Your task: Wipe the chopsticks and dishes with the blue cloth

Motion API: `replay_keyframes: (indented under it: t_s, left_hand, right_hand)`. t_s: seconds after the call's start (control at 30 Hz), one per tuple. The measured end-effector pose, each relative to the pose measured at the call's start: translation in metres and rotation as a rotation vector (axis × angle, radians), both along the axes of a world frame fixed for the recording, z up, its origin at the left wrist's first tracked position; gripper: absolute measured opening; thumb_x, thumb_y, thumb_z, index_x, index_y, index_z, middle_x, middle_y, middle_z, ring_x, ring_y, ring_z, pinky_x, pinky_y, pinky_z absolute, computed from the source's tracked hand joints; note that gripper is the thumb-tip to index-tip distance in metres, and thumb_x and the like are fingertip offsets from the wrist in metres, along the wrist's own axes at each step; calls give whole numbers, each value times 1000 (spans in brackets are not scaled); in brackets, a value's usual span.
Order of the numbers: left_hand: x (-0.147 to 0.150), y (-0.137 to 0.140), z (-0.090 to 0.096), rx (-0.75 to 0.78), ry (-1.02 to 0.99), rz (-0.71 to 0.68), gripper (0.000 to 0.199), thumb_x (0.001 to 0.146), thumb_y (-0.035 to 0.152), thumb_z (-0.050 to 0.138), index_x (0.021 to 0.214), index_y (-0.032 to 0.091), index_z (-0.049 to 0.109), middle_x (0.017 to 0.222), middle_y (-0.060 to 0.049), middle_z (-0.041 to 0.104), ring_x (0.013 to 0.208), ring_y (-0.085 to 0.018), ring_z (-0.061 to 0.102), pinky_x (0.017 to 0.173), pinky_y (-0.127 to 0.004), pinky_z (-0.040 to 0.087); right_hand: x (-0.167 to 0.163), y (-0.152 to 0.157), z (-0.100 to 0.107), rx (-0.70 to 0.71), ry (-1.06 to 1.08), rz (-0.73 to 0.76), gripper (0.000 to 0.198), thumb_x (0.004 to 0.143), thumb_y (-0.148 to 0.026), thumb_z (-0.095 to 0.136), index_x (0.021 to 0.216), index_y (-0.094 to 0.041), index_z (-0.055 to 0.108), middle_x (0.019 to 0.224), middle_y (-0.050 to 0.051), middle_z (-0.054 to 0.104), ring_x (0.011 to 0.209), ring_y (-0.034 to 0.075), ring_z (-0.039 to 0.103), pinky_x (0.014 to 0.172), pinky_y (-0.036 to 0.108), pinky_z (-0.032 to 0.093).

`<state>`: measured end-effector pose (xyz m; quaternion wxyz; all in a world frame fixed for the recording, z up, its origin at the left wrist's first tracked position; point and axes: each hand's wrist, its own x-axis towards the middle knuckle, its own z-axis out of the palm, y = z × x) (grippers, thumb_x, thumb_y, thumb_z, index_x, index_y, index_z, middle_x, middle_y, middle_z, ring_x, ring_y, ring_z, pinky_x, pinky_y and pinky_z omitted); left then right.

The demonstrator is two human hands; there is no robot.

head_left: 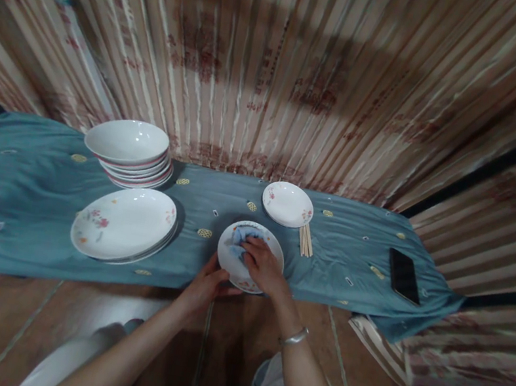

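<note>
A white plate point(274, 241) with a floral pattern is at the table's front edge, in the middle of the head view. My left hand point(205, 289) grips its near-left rim, thumb on top and fingers partly hidden below. On the plate's inner face lies a light blue cloth point(241, 235), bunched and pressed down by the fingers of my right hand point(261, 263). A silver bracelet circles my right wrist. Behind the plate, slightly right, is a small stack of floral plates point(288, 204). Several wooden chopsticks point(305, 241) stick out beside it, toward me.
To the left, stacked oval plates point(125, 223) lie in front of a taller stack of white bowls point(128, 142). A black phone point(403, 275) rests near the right end of the blue patterned tablecloth point(347, 255). Patterned curtains point(269, 75) hang close behind the table.
</note>
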<state>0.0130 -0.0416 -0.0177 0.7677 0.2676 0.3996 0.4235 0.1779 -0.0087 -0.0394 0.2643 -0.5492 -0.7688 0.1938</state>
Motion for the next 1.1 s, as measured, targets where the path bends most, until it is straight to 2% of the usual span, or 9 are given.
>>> replay_keyframes:
  t_s: [0.13,0.27,0.43,0.53,0.7,0.83,0.93,1.1]
  left_hand:
    - [1,0,0,-17,4,15,62,62,15,67,122,23,53,112,-7,62,89,-22,63,69,-36,57]
    - [1,0,2,-18,-2,0,57,63,16,68,118,22,55,102,-4,65,78,-17,63,69,-33,57]
    - [0,-1,4,-14,20,-5,56,63,16,68,117,21,55,106,-6,64,80,-18,64,67,-33,57]
    - [0,1,5,-12,34,-25,59,62,15,67,119,20,53,106,-7,65,80,-20,65,65,-34,57]
    - [0,3,4,-12,38,-49,67,60,14,66,125,19,49,104,-9,68,79,-21,67,64,-33,56]
    - [-1,4,2,-8,37,-42,73,60,15,66,130,20,45,108,-10,67,79,-22,67,64,-35,57]
    - [-1,4,1,1,21,-47,75,61,16,66,132,20,43,110,-11,66,80,-24,67,64,-38,58]
    - [-1,3,2,-8,19,-49,77,61,17,67,134,22,42,117,-12,63,85,-26,68,67,-39,58]
  right_hand:
    - [-10,-2,1,-4,46,89,33,87,-18,45,115,-16,64,126,12,59,124,23,46,108,46,33]
    - [-17,-8,10,-32,101,193,30,86,-14,47,106,-16,69,120,11,62,118,21,51,103,39,39]
    - [-13,-15,27,-109,211,326,22,83,-12,51,81,-17,72,99,7,68,100,18,60,93,31,44]
    - [-7,-18,30,-191,275,352,22,80,-12,51,69,-17,70,88,4,68,88,16,62,85,28,45]
    - [10,-22,30,-393,271,247,20,74,-13,50,63,-14,66,71,0,65,68,12,58,62,21,41]
    - [23,-25,35,-470,103,124,27,75,-17,47,49,-15,55,46,-6,43,46,7,38,46,19,25]
    - [29,-27,39,-416,-38,19,33,78,-18,47,45,-16,48,42,-6,35,44,7,35,46,21,21]
    - [30,-31,32,-222,-270,-82,39,89,-26,42,53,-16,55,55,1,56,54,11,51,54,24,29]
